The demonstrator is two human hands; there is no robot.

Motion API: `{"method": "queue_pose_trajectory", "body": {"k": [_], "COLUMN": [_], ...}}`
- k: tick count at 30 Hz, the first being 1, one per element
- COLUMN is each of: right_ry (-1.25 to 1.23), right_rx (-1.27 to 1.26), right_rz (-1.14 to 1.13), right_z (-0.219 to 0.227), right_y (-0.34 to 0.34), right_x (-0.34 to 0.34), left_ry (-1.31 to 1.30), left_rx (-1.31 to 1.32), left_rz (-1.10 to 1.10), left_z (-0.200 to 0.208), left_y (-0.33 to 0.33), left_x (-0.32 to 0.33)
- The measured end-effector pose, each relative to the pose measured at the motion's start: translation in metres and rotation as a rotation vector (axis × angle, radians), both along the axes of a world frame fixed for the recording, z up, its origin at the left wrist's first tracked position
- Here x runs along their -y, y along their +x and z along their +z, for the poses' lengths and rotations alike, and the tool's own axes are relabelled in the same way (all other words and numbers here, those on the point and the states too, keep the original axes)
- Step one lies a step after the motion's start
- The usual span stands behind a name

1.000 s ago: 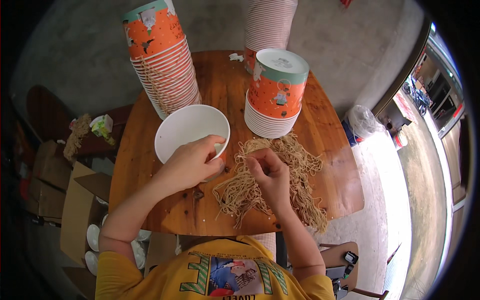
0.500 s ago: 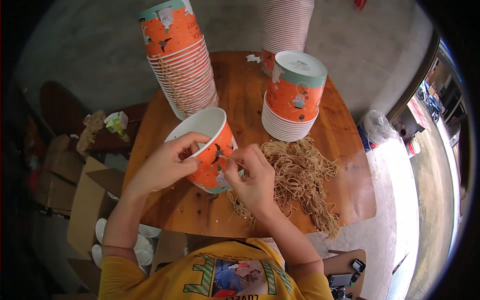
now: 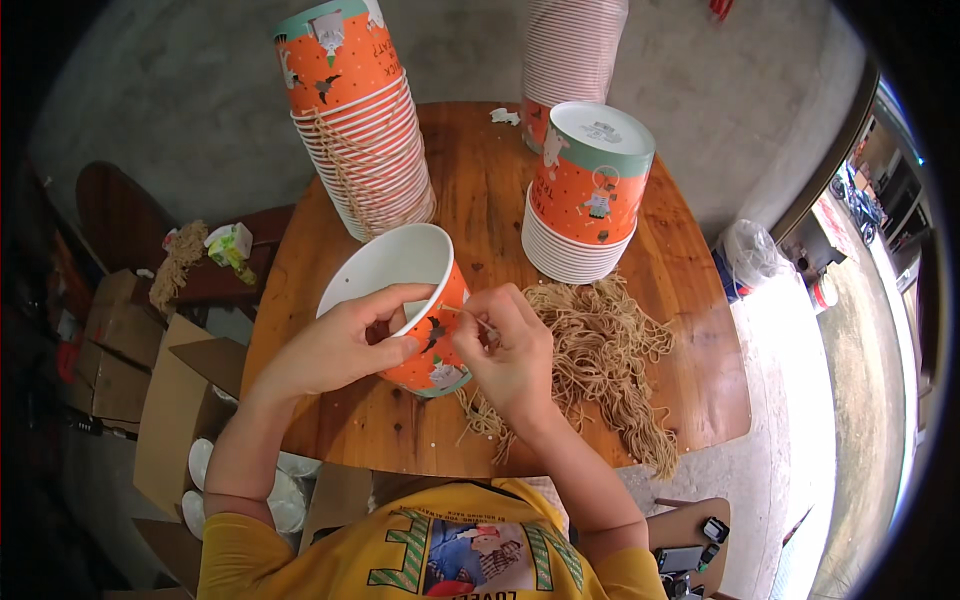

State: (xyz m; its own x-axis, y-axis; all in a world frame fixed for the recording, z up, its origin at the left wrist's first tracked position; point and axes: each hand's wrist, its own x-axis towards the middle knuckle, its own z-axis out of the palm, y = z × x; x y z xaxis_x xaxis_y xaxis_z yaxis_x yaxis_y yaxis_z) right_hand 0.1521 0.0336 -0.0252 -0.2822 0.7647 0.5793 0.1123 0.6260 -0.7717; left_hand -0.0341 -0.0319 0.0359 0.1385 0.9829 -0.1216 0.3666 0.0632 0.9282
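A paper bucket (image 3: 400,262) with a white inside and an orange printed wall tilts over the near part of the table, its mouth facing up and left. My left hand (image 3: 345,338) grips its rim, fingers inside and thumb on the outer wall. At the right side of that wall, my right hand (image 3: 510,345) is closed in a pinch on a thin tan cord (image 3: 452,309), whose end meets the bucket near the rim. Most of the pinched cord is hidden by my fingers. Beside my right hand lies a tangled pile of tan cords (image 3: 600,345).
Upside-down nested buckets form a tall stack (image 3: 365,130) at far left, with cords hanging on it, and a shorter stack (image 3: 590,200) at right. Behind stands a wrapped stack (image 3: 572,55). An open carton (image 3: 170,420) sits below the wooden table's (image 3: 480,180) left edge.
The bucket has turned slightly and its mouth has shifted a little left and down. My left thumb has slid right along the wall. My right hand keeps its pinch at nearly the same spot.
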Motion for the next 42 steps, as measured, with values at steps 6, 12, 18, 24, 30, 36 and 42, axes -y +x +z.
{"method": "queue_pose_trajectory", "body": {"k": [6,12,18,24,30,36,42], "right_ry": [0.044,0.059,0.069,0.033,-0.035,-0.068,-0.278], "right_rx": [0.034,0.049,0.063,0.099,0.083,0.108,0.075], "right_rz": [-0.032,-0.042,-0.031,-0.013,0.035,0.07,0.112], "right_z": [0.001,-0.005,-0.004,-0.011,-0.026,-0.03,-0.016], "right_y": [0.0,-0.001,-0.001,0.002,0.002,0.003,0.012], "right_x": [0.0,0.0,0.001,0.003,0.006,0.003,-0.006], "left_ry": [0.024,-0.017,-0.012,0.011,-0.035,0.062,0.443], "left_rx": [0.003,0.041,0.049,0.096,0.17,-0.069,-0.37], "left_rz": [-0.01,-0.034,-0.047,-0.085,-0.024,0.03,0.161], "left_z": [-0.002,0.002,0.001,-0.008,-0.037,-0.044,-0.023], "left_y": [0.002,0.006,0.008,0.009,0.013,0.015,0.021], "left_x": [0.001,0.001,0.002,-0.004,-0.018,-0.022,-0.017]}}
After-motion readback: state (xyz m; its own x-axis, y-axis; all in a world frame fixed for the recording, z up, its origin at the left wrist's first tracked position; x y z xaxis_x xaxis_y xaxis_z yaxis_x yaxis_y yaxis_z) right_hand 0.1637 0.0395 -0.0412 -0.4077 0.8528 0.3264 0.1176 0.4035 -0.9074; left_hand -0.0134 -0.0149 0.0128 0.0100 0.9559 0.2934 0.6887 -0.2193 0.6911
